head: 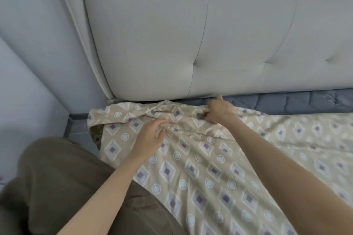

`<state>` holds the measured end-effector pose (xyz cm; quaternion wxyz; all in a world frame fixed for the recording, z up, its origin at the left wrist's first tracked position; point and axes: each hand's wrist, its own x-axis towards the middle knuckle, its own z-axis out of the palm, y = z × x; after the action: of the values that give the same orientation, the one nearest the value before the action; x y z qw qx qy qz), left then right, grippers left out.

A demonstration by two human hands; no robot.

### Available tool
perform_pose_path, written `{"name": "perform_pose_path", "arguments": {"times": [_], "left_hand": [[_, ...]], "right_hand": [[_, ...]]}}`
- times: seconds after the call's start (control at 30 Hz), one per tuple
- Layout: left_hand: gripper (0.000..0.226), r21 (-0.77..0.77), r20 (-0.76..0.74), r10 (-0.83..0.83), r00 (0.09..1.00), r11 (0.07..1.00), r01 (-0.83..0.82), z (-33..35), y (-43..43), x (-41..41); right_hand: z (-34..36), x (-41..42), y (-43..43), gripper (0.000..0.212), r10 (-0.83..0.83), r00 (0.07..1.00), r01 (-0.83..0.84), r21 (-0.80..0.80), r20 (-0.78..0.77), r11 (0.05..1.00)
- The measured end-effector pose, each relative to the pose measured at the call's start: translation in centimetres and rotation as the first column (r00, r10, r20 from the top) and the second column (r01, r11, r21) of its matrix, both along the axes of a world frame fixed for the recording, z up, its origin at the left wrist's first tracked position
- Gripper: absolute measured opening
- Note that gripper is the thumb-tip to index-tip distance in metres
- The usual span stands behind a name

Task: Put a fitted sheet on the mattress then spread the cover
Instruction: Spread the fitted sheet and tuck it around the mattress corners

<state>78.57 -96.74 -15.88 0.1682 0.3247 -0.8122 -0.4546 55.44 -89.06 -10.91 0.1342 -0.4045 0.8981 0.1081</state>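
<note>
Both hands hold the fitted sheet (210, 168) at the mattress (305, 101) corner. The right hand (219, 110) bunches its edge by the headboard (191, 34), and the left hand (150, 135) pinches a fold. It looks soft and light, so the hem seems best to grab.

My right hand (219, 110) grips the beige diamond-patterned fitted sheet (210, 168) just below the padded grey headboard (191, 34). My left hand (150, 135) pinches its bunched edge nearer me.
</note>
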Motion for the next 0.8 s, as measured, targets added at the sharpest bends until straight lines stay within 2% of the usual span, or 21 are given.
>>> {"name": "perform_pose_path", "arguments": {"times": [0.07, 0.13, 0.23, 0.3, 0.33, 0.4, 0.47, 0.67, 0.8], "left_hand": [[0.043, -0.059, 0.079, -0.053, 0.995, 0.997, 0.058, -0.7, -0.1, 0.9], [0.048, -0.123, 0.194, -0.099, 0.976, 0.985, 0.124, -1.2, -0.4, 1.3], [0.049, -0.187, 0.343, -0.119, 0.932, 0.963, 0.192, -1.4, -0.9, 1.1], [0.050, -0.173, 0.425, -0.135, 0.895, 0.958, 0.227, -1.6, -1.3, 1.0], [0.051, -0.163, 0.472, -0.150, 0.869, 0.954, 0.253, -1.8, -1.4, 1.0], [0.055, -0.177, 0.556, -0.164, 0.815, 0.934, 0.309, -2.4, -1.7, 0.9], [0.056, -0.209, 0.587, -0.143, 0.797, 0.925, 0.319, -2.6, -1.9, 0.8], [0.051, -0.225, 0.604, -0.026, 0.797, 0.953, 0.201, -3.0, -3.1, -0.3], [0.053, -0.242, 0.587, 0.043, 0.808, 0.962, 0.124, -4.5, -4.2, -1.2]], "right_hand": [[1.3, 0.0, -0.1, 0.031, -0.067, 0.995, 0.049, -0.232, -0.069, 0.972], [2.4, 0.2, -0.1, 0.023, -0.127, 0.988, 0.076, -0.441, -0.088, 0.894], [3.4, 0.7, 0.1, 0.020, -0.170, 0.985, 0.105, -0.646, -0.040, 0.756], [3.2, 1.0, 0.0, 0.010, -0.189, 0.981, 0.164, -0.733, 0.049, 0.660], [2.9, 1.3, -0.1, 0.006, -0.197, 0.971, 0.226, -0.768, 0.132, 0.599], [2.3, 1.7, -0.3, 0.022, -0.194, 0.926, 0.377, -0.828, 0.324, 0.415], [1.7, 2.2, -0.4, 0.031, -0.163, 0.886, 0.463, -0.846, 0.434, 0.263], [-0.6, 2.5, 0.1, 0.036, -0.047, 0.912, 0.409, -0.900, 0.407, 0.152], [-1.4, 2.3, -1.1, 0.029, -0.056, 0.876, 0.480, -0.877, 0.479, 0.016]]}}
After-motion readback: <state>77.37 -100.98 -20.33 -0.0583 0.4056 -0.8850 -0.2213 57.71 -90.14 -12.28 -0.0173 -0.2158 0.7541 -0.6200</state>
